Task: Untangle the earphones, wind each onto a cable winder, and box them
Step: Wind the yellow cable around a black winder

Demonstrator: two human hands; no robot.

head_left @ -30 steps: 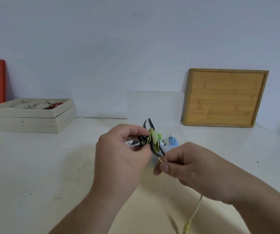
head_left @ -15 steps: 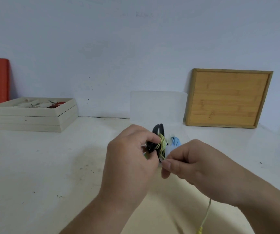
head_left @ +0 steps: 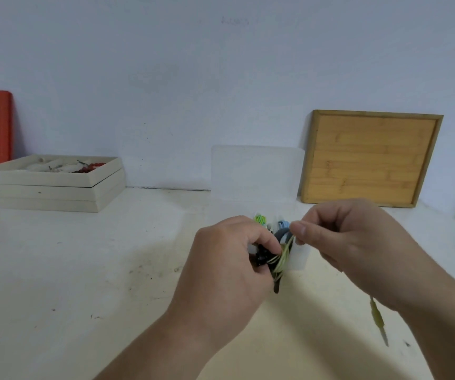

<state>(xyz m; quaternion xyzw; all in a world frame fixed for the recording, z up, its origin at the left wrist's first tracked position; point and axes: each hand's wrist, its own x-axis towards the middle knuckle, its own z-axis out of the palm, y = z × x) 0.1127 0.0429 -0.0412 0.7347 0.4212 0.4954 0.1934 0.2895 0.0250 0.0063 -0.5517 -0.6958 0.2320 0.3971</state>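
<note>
Left hand clamps black winder; right hand pinches yellow-green cable (plug dangles below)

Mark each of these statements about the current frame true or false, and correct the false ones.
1. The left hand holds a black cable winder with yellow-green cable wound on it. True.
2. The right hand is open and holds nothing. False: the right hand pinches the cable just above the cable winder.
3. The cable's plug is tucked into the cable winder. False: the plug hangs loose below the right wrist.
4. A wooden board leans against the wall at the back right. True.
</note>
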